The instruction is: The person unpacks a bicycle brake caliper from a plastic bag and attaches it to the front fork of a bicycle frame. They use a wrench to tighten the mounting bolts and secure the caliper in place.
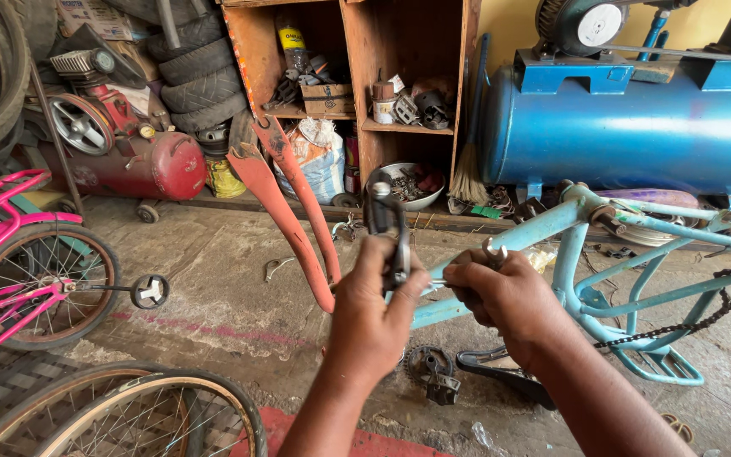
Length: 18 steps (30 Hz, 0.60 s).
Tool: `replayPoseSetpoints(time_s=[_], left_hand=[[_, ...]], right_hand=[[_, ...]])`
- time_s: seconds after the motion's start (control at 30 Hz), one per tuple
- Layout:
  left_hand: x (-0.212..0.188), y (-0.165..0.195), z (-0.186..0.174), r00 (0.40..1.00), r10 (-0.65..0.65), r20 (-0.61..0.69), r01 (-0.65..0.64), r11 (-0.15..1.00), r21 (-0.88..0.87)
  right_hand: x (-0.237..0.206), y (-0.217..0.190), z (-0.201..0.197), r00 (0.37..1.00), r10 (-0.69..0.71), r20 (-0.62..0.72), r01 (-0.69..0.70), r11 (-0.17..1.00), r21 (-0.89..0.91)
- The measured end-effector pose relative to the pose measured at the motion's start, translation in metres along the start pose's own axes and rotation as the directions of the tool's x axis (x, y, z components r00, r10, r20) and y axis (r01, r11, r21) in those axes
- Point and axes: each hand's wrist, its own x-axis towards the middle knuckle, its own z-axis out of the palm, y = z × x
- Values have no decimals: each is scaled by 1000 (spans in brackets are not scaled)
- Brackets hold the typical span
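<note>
A light blue bicycle frame (590, 279) lies upside down across the middle, joined to an orange-red fork (285, 203) that points up and away. My left hand (374, 313) is shut on a dark metal part (387, 216) at the frame's front end. My right hand (501, 296) grips a small spanner (491, 252), whose open jaw shows above my knuckles, close to that part. A black chain (695, 317) hangs from the frame on the right. Below my hands, a chainwheel with a pedal (430, 371) and a black saddle (492, 368) lie on the concrete floor.
A pink child's bicycle (10, 271) stands at the left, and two loose wheels (129, 415) lie at the bottom left. Behind are a red compressor (141, 165), stacked tyres (200, 80), a wooden shelf of parts (382, 76), a metal bowl (412, 186) and a blue air tank (628, 127).
</note>
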Motion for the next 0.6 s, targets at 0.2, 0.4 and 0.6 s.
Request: replayPoseSetpoints(time_s=[0.2, 0.4, 0.6], left_hand=[[-5, 6, 4, 980, 196, 38, -194, 980, -51], [0, 5, 3, 997, 51, -64, -57, 993, -104], [2, 2, -2, 993, 21, -116, -35, 991, -126]], right_hand=[[5, 0, 3, 948, 303, -97, -274, 933, 232], [-6, -13, 2, 984, 48, -170, -29, 993, 116], [-15, -16, 4, 987, -157, -40, 141, 951, -276]])
